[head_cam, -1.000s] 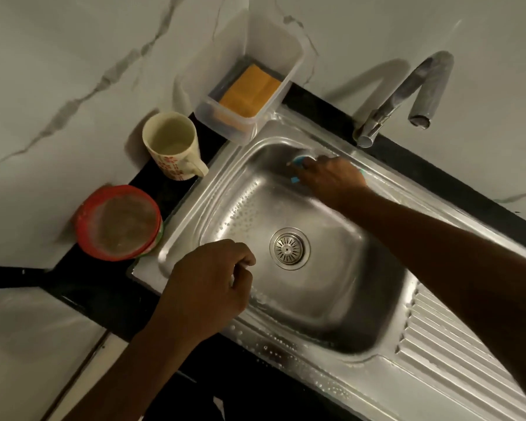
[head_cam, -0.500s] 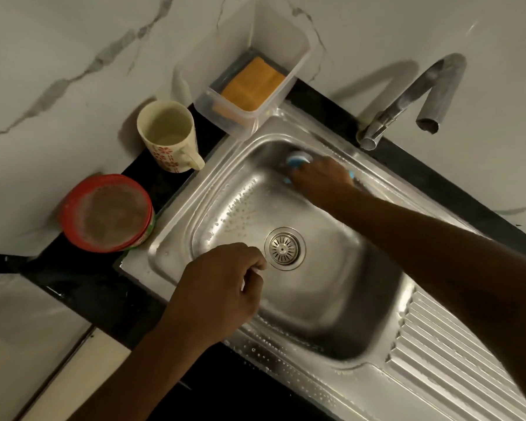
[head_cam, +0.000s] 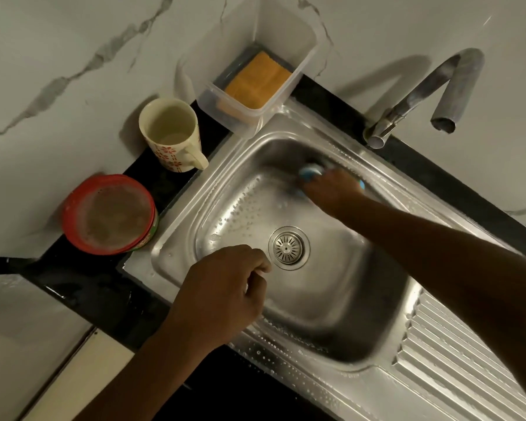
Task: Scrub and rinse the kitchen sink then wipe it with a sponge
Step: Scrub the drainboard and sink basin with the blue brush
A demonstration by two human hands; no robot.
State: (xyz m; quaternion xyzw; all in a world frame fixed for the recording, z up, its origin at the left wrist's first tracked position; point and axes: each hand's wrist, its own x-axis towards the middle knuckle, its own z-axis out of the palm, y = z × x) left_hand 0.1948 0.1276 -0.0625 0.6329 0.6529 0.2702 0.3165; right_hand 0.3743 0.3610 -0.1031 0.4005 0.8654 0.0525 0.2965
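A stainless steel sink fills the middle, wet with droplets, its round drain near the centre. My right hand grips a blue and white scrubber pressed against the far wall of the basin; the scrubber is blurred and mostly hidden by the hand. My left hand hovers over the near left rim with fingers curled and nothing seen in it. An orange sponge lies in a clear plastic tub behind the sink.
A bent metal tap rises at the back right, no water running. A cream mug with red flowers and a red-lidded round container stand on the black counter at the left. The ribbed drainboard lies at the right.
My right hand has shifted the scrubber slightly along the far wall of the basin. My left hand has drifted a little right, toward the drain.
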